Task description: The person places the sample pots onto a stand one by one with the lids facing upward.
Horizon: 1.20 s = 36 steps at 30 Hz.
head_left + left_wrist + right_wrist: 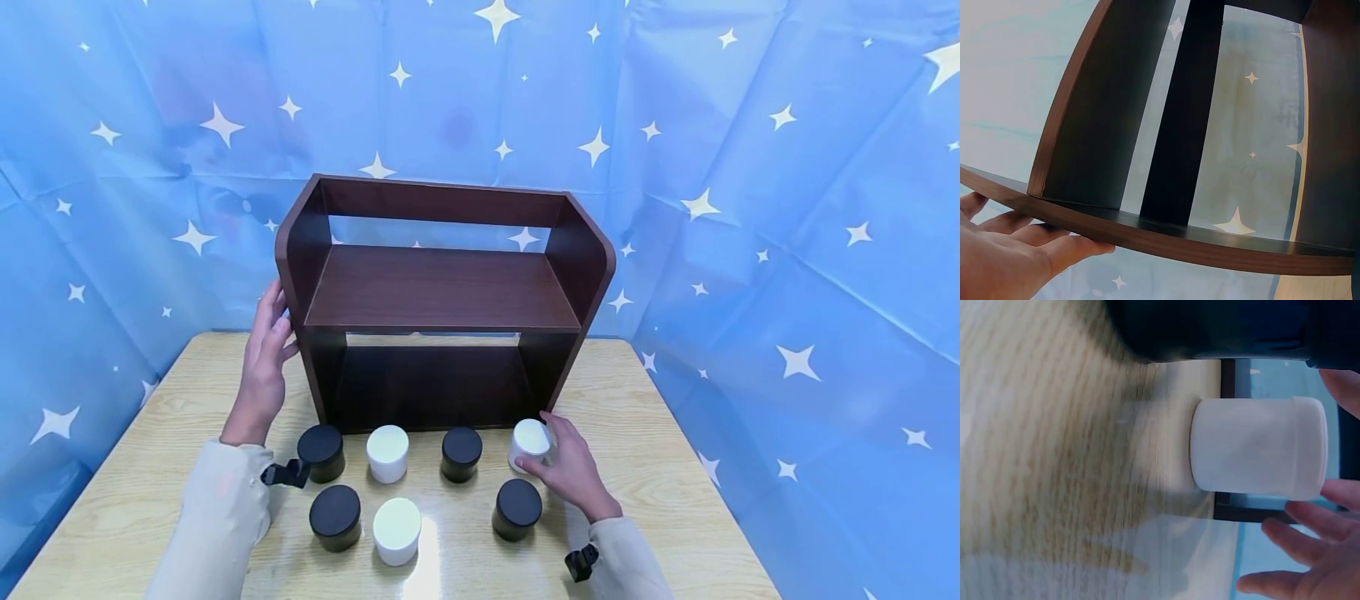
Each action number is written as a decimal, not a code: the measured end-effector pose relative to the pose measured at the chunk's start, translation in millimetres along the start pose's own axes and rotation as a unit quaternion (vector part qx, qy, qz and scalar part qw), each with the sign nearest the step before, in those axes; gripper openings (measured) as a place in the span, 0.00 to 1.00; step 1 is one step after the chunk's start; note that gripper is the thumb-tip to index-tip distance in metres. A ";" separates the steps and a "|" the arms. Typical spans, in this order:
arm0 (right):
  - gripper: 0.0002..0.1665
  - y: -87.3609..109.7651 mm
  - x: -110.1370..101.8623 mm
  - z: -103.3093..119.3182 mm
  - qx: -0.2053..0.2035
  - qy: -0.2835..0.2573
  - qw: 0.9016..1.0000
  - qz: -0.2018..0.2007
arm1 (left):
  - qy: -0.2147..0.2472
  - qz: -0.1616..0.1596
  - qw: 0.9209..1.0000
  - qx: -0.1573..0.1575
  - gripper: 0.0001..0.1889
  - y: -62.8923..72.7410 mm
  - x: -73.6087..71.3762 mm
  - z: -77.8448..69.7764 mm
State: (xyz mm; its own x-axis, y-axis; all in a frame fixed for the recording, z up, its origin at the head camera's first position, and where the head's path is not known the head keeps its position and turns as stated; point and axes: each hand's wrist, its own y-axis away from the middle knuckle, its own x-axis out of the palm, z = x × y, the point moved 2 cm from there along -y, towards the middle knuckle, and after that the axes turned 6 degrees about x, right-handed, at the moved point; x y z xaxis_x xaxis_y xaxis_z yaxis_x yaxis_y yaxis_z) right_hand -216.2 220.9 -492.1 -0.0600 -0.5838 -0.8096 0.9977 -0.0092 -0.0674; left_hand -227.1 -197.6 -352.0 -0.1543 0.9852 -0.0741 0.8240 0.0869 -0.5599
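Observation:
A dark brown two-tier wooden shelf point(442, 287) stands on the table. My left hand point(264, 358) rests against the outer face of its left side panel point(1166, 250), fingers extended along it. At the shelf's front right corner, my right hand point(572, 462) reaches around a white lidded jar point(531, 440). Thumb and fingers are spread to either side of this jar, fingertips point(1300, 509) right at its lid, and the jar point(1254, 447) stands upright on the table. A black jar point(517, 508) sits just in front of it.
In the row before the shelf stand a black jar point(321, 452), a white jar point(387, 453) and another black jar point(461, 453). Nearer are a black jar point(335, 517) and a white jar point(397, 531). A blue star-patterned curtain point(465, 100) hangs behind the wooden table point(637, 400).

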 end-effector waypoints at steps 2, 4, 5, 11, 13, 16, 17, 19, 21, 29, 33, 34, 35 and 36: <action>0.53 -0.9 1.3 -0.6 0.001 -0.001 1.000 -0.001 | 0.003 0.000 1.000 0.000 0.29 -0.1 0.0 -0.3; 0.53 -1.7 2.8 -1.5 0.004 -0.004 1.000 -0.001 | 0.006 -0.001 1.000 0.000 0.29 -0.2 0.0 -0.7; 0.53 -2.3 3.5 -1.9 0.007 -0.007 1.000 -0.001 | 0.008 -0.001 1.000 0.000 0.29 -0.3 0.0 -0.7; 0.53 -5.9 7.7 -4.0 0.015 -0.018 1.000 0.003 | 0.015 -0.005 1.000 -0.001 0.29 -0.4 0.8 -1.0; 0.53 -6.9 8.9 -4.8 0.018 -0.019 1.000 0.004 | 0.015 -0.007 1.000 -0.001 0.29 0.1 1.1 -1.1; 0.53 -7.9 10.6 -6.1 0.022 -0.018 1.000 0.003 | 0.015 -0.007 1.000 -0.002 0.29 0.6 1.5 -1.0; 0.53 -8.2 11.2 -6.5 0.024 -0.019 1.000 0.004 | 0.012 -0.007 1.000 -0.002 0.29 0.7 1.6 -1.0; 0.52 -8.6 11.9 -6.6 0.021 -0.019 1.000 0.002 | 0.011 -0.008 1.000 -0.001 0.29 0.8 1.7 -0.9; 0.52 -9.0 12.6 -6.7 0.017 -0.023 1.000 0.000 | 0.010 -0.009 1.000 -0.001 0.29 0.7 1.8 -0.8; 0.49 -12.6 16.4 -7.1 0.015 -0.034 0.999 -0.002 | 0.013 -0.010 1.000 -0.001 0.30 0.3 1.6 -0.3; 0.47 -14.0 17.7 -6.9 0.012 -0.035 0.999 -0.006 | 0.020 -0.011 1.000 0.002 0.30 0.1 1.7 0.1; 0.46 -14.4 17.8 -6.8 0.011 -0.036 0.999 -0.007 | 0.023 -0.011 1.000 0.003 0.30 0.0 1.8 0.2; 0.46 -14.9 17.9 -6.7 0.011 -0.036 0.999 -0.007 | 0.025 -0.010 1.000 0.004 0.30 -0.2 1.7 0.3; 0.45 -15.1 17.9 -6.4 0.011 -0.039 0.999 -0.008 | 0.027 -0.010 1.000 0.006 0.30 -0.5 1.7 0.5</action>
State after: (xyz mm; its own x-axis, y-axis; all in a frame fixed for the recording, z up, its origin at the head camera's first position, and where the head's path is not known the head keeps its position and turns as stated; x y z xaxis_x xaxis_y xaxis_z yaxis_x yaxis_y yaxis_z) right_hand -232.5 215.8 -509.3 -0.0751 -0.6448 -0.7606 0.9971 -0.0376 -0.0666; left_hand -228.1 -196.0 -352.2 -0.1413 0.9898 -0.0188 0.8147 0.1054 -0.5703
